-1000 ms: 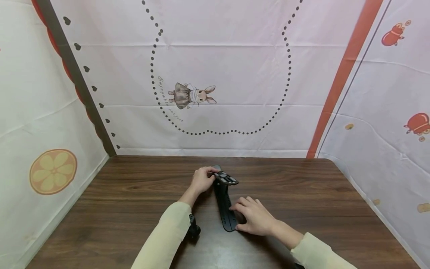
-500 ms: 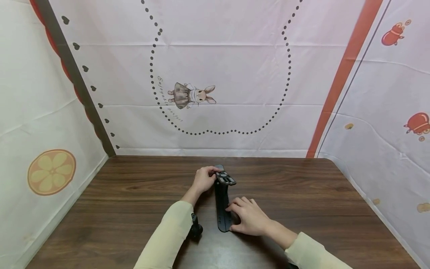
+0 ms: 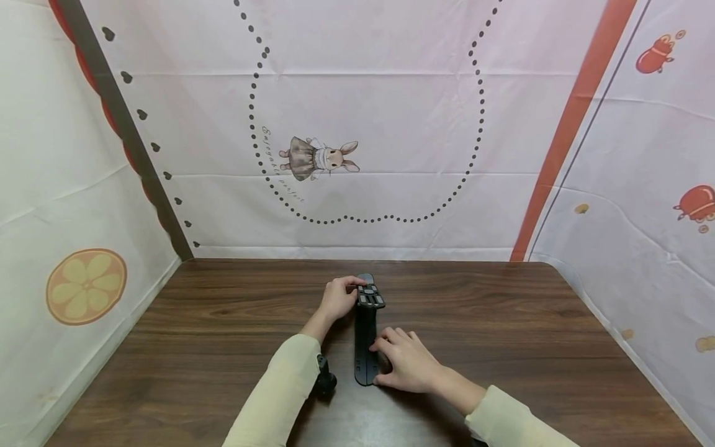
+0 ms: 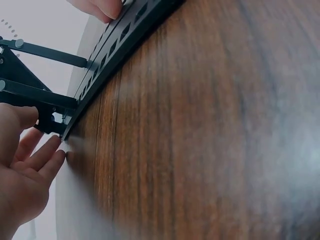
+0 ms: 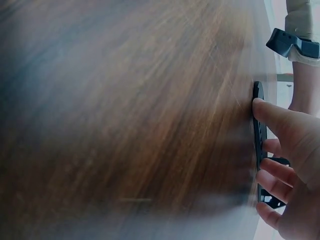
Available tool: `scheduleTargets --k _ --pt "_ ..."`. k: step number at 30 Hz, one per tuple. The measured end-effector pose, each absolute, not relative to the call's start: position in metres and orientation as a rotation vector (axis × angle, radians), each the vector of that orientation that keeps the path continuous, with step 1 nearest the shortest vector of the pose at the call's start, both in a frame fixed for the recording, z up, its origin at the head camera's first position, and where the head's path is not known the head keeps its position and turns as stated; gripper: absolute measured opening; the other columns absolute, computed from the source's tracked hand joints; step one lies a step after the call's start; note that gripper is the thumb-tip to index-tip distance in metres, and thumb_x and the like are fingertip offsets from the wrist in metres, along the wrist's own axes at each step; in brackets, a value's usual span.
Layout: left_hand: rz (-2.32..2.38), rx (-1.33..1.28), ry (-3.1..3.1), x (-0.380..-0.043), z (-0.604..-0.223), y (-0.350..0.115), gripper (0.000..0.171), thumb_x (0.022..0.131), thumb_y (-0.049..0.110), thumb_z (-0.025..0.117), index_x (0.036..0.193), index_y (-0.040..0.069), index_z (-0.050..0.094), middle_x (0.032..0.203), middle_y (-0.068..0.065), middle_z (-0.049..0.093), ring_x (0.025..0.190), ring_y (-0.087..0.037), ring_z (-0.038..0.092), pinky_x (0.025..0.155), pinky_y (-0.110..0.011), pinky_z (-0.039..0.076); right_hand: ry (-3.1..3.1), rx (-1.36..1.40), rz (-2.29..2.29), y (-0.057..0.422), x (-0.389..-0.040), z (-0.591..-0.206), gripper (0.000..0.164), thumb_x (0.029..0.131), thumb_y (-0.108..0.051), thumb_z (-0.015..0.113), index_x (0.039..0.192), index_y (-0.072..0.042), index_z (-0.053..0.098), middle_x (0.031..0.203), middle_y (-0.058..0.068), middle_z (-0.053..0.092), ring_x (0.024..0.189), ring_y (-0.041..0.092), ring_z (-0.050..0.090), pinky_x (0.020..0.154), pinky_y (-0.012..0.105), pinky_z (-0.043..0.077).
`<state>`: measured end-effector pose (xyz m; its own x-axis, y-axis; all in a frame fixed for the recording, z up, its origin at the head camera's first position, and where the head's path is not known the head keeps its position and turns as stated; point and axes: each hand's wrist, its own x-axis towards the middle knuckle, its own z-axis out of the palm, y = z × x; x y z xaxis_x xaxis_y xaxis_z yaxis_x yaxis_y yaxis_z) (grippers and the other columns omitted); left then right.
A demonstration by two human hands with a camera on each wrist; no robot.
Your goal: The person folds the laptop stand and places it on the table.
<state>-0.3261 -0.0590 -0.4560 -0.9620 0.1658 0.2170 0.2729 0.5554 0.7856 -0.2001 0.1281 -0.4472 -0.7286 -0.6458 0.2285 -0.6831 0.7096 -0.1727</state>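
A black folding stand (image 3: 365,335) with a long slotted base lies lengthwise in the middle of the table. Its small raised plate (image 3: 370,296) with grey pads sits over the far part. My left hand (image 3: 337,299) holds the far end from the left. The left wrist view shows its thumb (image 4: 29,116) at the hinged bracket and its fingertips by the base's end. My right hand (image 3: 410,361) grips the near end's right side with curved fingers. In the right wrist view the right thumb (image 5: 265,107) presses the base's edge, and the other fingertips line up along it.
The brown wooden table (image 3: 223,347) has a white printed curtain (image 3: 391,124) behind it and on both sides. A black device (image 3: 324,377) is strapped to the left wrist; a black strapped device (image 5: 294,46) also shows in the right wrist view.
The near end of the stand has swung left, with the right hand moving left along with it. The raised plate has turned to face straighter. The left hand has hardly moved.
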Motion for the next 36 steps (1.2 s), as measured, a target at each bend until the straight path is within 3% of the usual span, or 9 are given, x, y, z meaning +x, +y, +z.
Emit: scheduleTargets --k 4,10,14,18,22,27,36 --pt "-1.361 -0.380 -2.688 -0.325 -0.455 -0.060 0.026 0.089 0.004 0.054 0.103 0.018 0.069 0.106 -0.008 0.068 0.098 -0.020 0.063 0.078 -0.034 0.050 -2.773 1.081 0.384 0.128 -0.200 -0.447 0.046 0.072 -0.043 0.073 0.110 -0.018 0.061 0.110 -0.003 0.051 0.096 0.014 0.049 0.081 0.038 0.040" --pt "-1.378 -0.404 -2.738 -0.321 -0.454 -0.062 0.029 0.092 0.007 0.049 0.112 0.020 0.066 0.108 -0.009 0.066 0.066 -0.015 0.055 0.054 -0.025 0.041 -2.809 1.096 0.425 0.131 -0.200 -0.446 0.040 0.080 -0.040 0.068 0.113 -0.019 0.061 0.113 -0.004 0.051 0.100 0.014 0.049 0.078 0.035 0.040" --pt "-1.385 -0.445 -2.781 -0.316 -0.453 -0.064 0.033 0.094 0.008 0.046 0.122 0.019 0.059 0.115 -0.011 0.063 0.059 -0.019 0.048 0.054 -0.027 0.040 -2.819 1.114 0.474 0.134 -0.202 -0.445 0.031 0.085 -0.035 0.064 0.112 -0.020 0.061 0.113 -0.005 0.053 0.103 0.015 0.050 0.079 0.038 0.042" --pt "-1.338 -0.484 -2.783 -0.310 -0.452 -0.065 0.036 0.094 0.007 0.046 0.129 0.015 0.054 0.121 -0.013 0.060 0.089 -0.023 0.059 0.075 -0.037 0.047 -2.828 1.120 0.564 0.137 -0.206 -0.445 0.026 0.088 -0.030 0.061 0.112 -0.020 0.062 0.113 -0.007 0.057 0.106 0.015 0.052 0.083 0.042 0.045" --pt "-1.313 -0.485 -2.743 -0.305 -0.451 -0.066 0.036 0.093 0.005 0.048 0.128 0.011 0.053 0.121 -0.015 0.060 0.111 -0.026 0.055 0.092 -0.044 0.044 -2.786 1.114 0.700 0.140 -0.213 -0.445 0.023 0.088 -0.021 0.061 0.110 -0.016 0.063 0.110 -0.005 0.062 0.103 0.013 0.056 0.084 0.037 0.048" --pt "-1.349 -0.436 -2.712 -0.297 -0.449 -0.071 0.033 0.092 0.008 0.051 0.125 0.008 0.055 0.126 -0.014 0.056 0.113 -0.030 0.055 0.092 -0.046 0.045 -2.725 1.014 0.881 0.141 -0.222 -0.445 0.021 0.087 -0.015 0.062 0.108 -0.011 0.063 0.105 -0.001 0.065 0.096 0.012 0.061 0.081 0.032 0.051" --pt "-1.381 -0.417 -2.692 -0.284 -0.449 -0.080 0.025 0.092 0.013 0.055 0.116 0.009 0.059 0.119 -0.008 0.059 0.106 -0.024 0.058 0.088 -0.039 0.048 -2.597 0.771 1.043 0.139 -0.238 -0.448 0.017 0.085 -0.007 0.064 0.102 -0.006 0.063 0.098 0.003 0.066 0.086 0.015 0.064 0.071 0.031 0.053"
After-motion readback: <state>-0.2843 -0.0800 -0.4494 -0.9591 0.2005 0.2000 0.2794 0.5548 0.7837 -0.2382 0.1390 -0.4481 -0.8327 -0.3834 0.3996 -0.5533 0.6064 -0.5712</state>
